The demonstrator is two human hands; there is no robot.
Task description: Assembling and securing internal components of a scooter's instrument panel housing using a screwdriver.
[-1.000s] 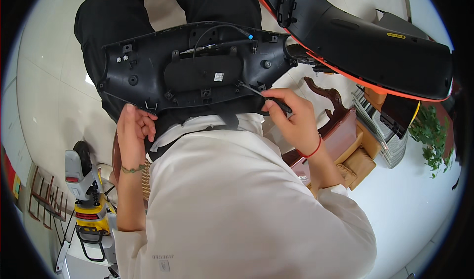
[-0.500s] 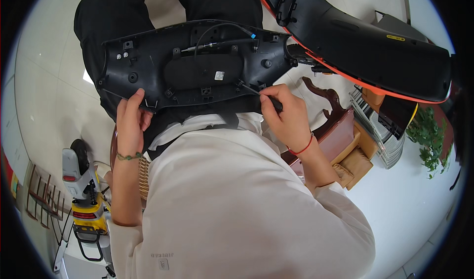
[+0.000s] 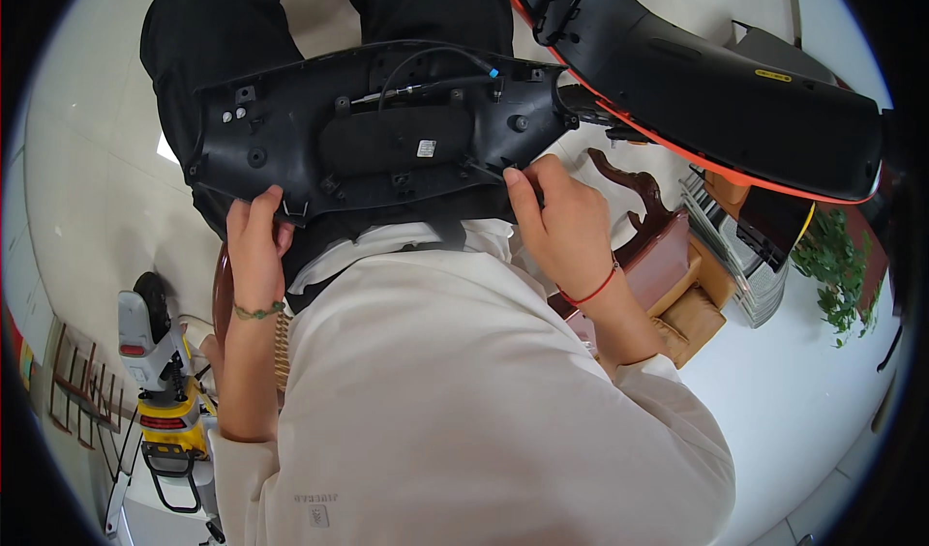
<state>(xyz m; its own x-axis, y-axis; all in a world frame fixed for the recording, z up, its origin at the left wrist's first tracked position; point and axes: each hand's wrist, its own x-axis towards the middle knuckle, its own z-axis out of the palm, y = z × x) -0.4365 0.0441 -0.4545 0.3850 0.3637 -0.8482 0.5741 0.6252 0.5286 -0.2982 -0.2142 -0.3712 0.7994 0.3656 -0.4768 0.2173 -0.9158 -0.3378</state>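
Observation:
Across my lap lies a black plastic cover panel [image 3: 295, 130], hollow side up, with clips and screw posts along its rim. A thin cable with a blue connector [image 3: 494, 74] curves over its far side, and a small white label [image 3: 426, 147] sits in the middle. My left hand [image 3: 256, 236] pinches the panel's near-left edge. At the near-right edge, my right hand [image 3: 556, 222] is closed round a screwdriver [image 3: 484, 169]. Its thin shaft points left into the panel; the dark handle is hidden in my fingers.
A large black molded part with an orange edge [image 3: 735, 91] stands at the upper right. Beyond my right arm are a wooden chair [image 3: 648, 203], a tan cushion [image 3: 692, 324] and a plant [image 3: 832, 265]. A yellow and grey scooter [image 3: 160, 391] is at the lower left.
My right hand has turned and risen slightly, covering the screwdriver's handle. The left hand keeps its grip. The panel has barely shifted left.

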